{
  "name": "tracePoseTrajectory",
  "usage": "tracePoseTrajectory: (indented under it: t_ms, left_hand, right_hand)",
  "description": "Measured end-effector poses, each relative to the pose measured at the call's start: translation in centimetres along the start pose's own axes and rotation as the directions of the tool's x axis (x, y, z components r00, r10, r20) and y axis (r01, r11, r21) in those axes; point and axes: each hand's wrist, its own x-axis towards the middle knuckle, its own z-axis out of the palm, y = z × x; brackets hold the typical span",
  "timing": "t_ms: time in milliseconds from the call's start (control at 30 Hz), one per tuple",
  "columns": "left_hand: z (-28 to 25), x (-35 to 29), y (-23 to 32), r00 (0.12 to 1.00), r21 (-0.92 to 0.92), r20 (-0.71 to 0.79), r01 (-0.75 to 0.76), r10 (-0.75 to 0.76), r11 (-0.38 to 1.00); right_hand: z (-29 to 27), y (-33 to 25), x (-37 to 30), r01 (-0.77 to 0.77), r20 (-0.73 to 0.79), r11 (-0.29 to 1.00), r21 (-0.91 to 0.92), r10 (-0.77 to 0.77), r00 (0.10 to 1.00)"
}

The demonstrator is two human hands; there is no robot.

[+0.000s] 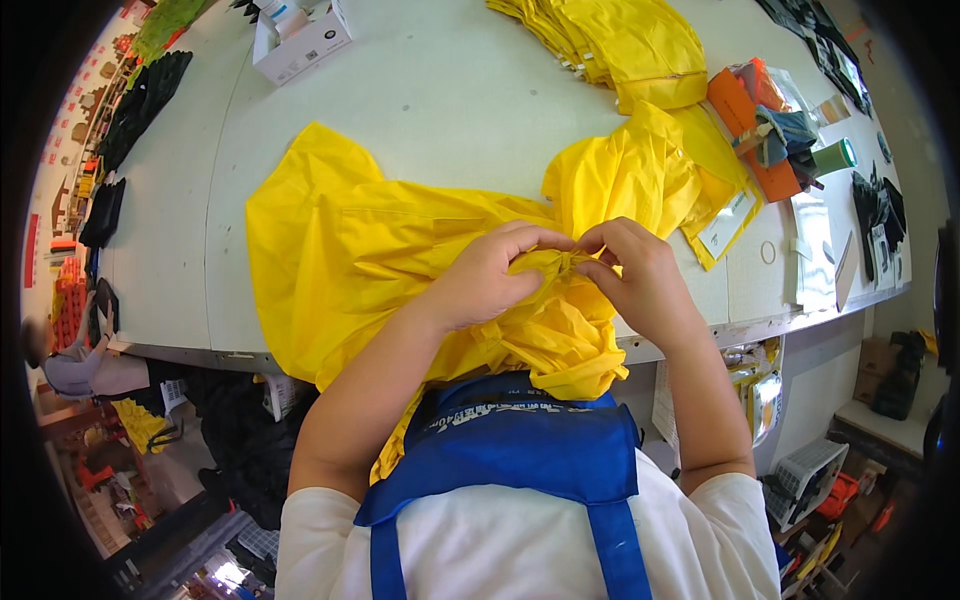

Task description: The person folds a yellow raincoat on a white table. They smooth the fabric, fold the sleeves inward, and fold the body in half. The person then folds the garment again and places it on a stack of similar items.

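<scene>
A bright yellow garment (390, 240) lies spread and rumpled over the near edge of the table, part of it bunched up against my blue apron. My left hand (497, 273) pinches a gathered fold of it between thumb and fingers. Close beside it, my right hand (632, 268) grips the same bunched cloth, its fingertips almost meeting those of the left. What detail lies between the fingertips is too small to make out. Just beyond my right hand, more crumpled yellow fabric (625, 170) rises in folds.
A stack of folded yellow garments (640, 45) lies at the far right. Near it stands an orange box (745, 115) of small supplies. A white box (300, 45) sits at the far left. Black garments (145, 105) line the left edge. Another person (90, 360) is at the left.
</scene>
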Motion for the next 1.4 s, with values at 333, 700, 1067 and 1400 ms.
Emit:
tracePoseTrajectory:
  t_ms: [333,700,1067,1400]
  left_hand:
    - [0.1,0.7,1.8,0.994,0.204,0.099,0.028,-0.049,0.979]
    - [-3.4,-1.9,0.7,0.974,0.042,0.044,0.218,-0.22,0.975]
    - [-2.2,-1.5,2.3,0.989,0.222,-0.079,0.138,-0.123,0.965]
    - [-0.1,-0.9,2.8,0.821,0.138,-0.502,-0.236,0.273,0.962]
  right_hand:
    - [-0.3,0.8,-0.8,0.253,0.154,0.894,-0.369,-0.21,0.966]
    - [-9.6,7.0,-1.3,-0.03,-0.229,0.714,-0.7,-0.185,0.956]
    - [-8.3,2.6,-1.1,-0.095,-0.442,0.765,-0.637,-0.261,0.858]
    - [2.0,-3.3,-0.3,0.181,-0.192,0.982,-0.06,-0.189,0.963]
